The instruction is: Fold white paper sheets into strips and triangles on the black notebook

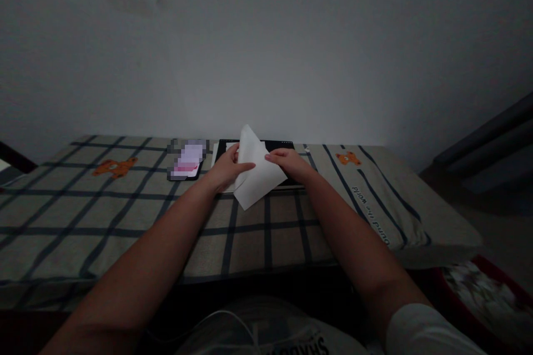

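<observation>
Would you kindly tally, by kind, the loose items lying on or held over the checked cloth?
White paper sheet, held by left hand and right hand: 1
Dark flat board under the sheet: 1
Phone: 1
Total: 3

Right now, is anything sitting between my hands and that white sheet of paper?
Nothing visible does. The left hand and the right hand both already have the white paper in their grip, lifted over a dark flat item on the checked cloth. The blurred object lies off to the left, apart.
</observation>
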Tool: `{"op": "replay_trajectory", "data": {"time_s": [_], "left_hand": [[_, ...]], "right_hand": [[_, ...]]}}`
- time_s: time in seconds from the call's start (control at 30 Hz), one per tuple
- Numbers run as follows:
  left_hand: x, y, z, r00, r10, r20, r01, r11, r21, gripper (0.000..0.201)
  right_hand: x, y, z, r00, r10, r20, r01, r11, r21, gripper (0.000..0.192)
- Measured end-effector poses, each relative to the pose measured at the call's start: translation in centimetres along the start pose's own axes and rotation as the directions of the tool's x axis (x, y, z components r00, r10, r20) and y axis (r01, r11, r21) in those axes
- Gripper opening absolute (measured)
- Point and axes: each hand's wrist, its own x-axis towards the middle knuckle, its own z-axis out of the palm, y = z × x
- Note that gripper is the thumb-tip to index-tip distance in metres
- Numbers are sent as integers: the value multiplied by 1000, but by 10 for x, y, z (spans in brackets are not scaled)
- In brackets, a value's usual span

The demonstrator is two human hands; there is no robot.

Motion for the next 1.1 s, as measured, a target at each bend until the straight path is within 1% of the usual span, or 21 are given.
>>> {"op": "replay_trajectory", "data": {"time_s": [0.1,0.17,0.3,0.37,0.43,0.53,0.67,0.83,0.87,1.0,1.1], "left_hand": [[-1,2,4,1000,9,6,-9,1000,22,72],[-3,4,5,1000,9,8,-9,1000,24,70],[-2,5,3,999,-40,2,40,997,-69,50],[-1,2,0,998,-60,-24,58,995,-83,45],[1,0,-2,997,-61,-44,58,996,-73,44],[1,-1,-3,998,-56,-30,54,996,-77,43],[-1,1,0,997,-72,-17,70,992,-101,41],[-1,1,0,991,-132,4,132,982,-135,40],[0,1,-1,991,-134,-5,132,980,-151,39],[3,0,-4,988,-120,-98,97,972,-215,37],[5,2,-3,985,-136,-106,105,960,-258,29]], "right_hand": [[0,2,0,1000,-27,-12,26,997,-68,28],[2,4,0,999,-33,-10,32,997,-72,26],[3,7,0,999,-35,17,36,999,-21,24],[3,7,0,999,-37,36,37,999,2,24],[2,6,0,998,-34,60,32,999,20,24],[2,5,-1,996,-18,86,16,1000,18,25],[1,3,-2,997,1,76,2,999,-43,29],[1,2,-2,998,-1,66,7,996,-89,31],[1,2,-2,998,3,70,3,996,-86,31],[-1,1,-2,994,44,103,-39,998,-45,29],[-3,-4,0,991,72,112,-73,997,-1,29]]}}
